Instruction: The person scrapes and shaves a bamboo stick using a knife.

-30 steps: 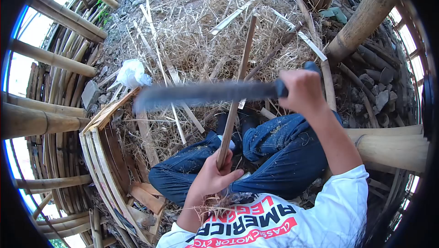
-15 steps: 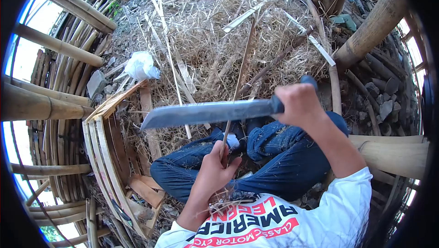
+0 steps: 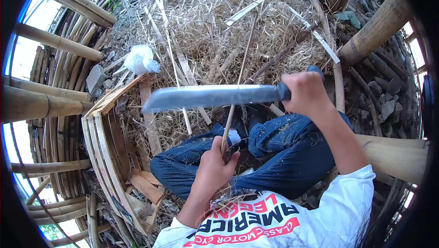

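My right hand (image 3: 305, 93) is wrapped round the dark handle of a machete (image 3: 206, 97). Its long, wide blade points left, slightly blurred, and crosses over a thin bamboo strip (image 3: 247, 56). The near end of that strip is gripped in my left hand (image 3: 214, 168), low between my legs, with the thumb raised beside it. From there the strip runs forward, passes beneath the blade in this view and stretches over the shavings. My crossed legs in blue jeans (image 3: 283, 170) lie under both forearms.
Dry bamboo shavings (image 3: 206, 56) and pale loose strips cover the ground ahead. On the left stand a wooden crate (image 3: 98, 142) and a white plastic bag (image 3: 141, 60). Thick bamboo poles (image 3: 379, 24) and broken stones (image 3: 388, 108) lie to the right.
My right hand and the machete have moved a little forward and to the right, away from my body. My left hand keeps the strip with barely any shift.
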Motion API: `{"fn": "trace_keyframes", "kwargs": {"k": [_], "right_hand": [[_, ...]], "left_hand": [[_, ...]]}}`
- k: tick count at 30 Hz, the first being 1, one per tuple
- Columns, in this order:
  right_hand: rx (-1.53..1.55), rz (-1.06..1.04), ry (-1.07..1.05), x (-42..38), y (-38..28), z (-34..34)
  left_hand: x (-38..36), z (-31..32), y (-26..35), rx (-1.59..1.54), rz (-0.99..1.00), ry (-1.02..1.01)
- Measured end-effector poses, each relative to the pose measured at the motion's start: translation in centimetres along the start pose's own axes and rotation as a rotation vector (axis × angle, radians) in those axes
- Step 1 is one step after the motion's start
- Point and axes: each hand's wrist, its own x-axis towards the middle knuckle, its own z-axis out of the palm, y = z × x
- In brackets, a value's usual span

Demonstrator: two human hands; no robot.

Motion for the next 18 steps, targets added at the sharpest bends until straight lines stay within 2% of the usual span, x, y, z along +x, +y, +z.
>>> {"fn": "trace_keyframes", "kwargs": {"k": [1,3,5,8,10,12,15,18], "right_hand": [[0.003,0.001,-0.001,0.3,0.3,0.0],[-0.042,0.193,0.01,0.3,1.4,-0.2],[-0.029,0.202,0.025,-0.3,1.4,-0.1],[0.009,0.078,-0.125,-2.0,-0.8,0.5],[-0.008,0.009,-0.125,-1.4,-0.7,0.4],[-0.028,-0.055,-0.065,-0.5,0.0,0.7],[-0.034,0.229,-0.057,0.7,1.2,0.0],[0.038,0.245,-0.082,-0.3,1.3,0.2]], "left_hand": [[-0.1,0.0,0.0,0.002,-0.002,-0.001],[-0.2,0.1,0.1,-0.025,-0.003,-0.025],[0.0,0.6,-0.3,-0.018,0.025,-0.024],[0.3,0.7,-0.5,0.04,0.037,-0.029],[0.2,0.8,-0.9,0.088,0.008,-0.039],[-0.1,0.8,-1.7,0.139,0.085,0.036],[-0.2,0.0,-1.6,0.091,0.013,0.003],[-0.2,0.7,-1.6,0.136,0.086,0.03]]}}
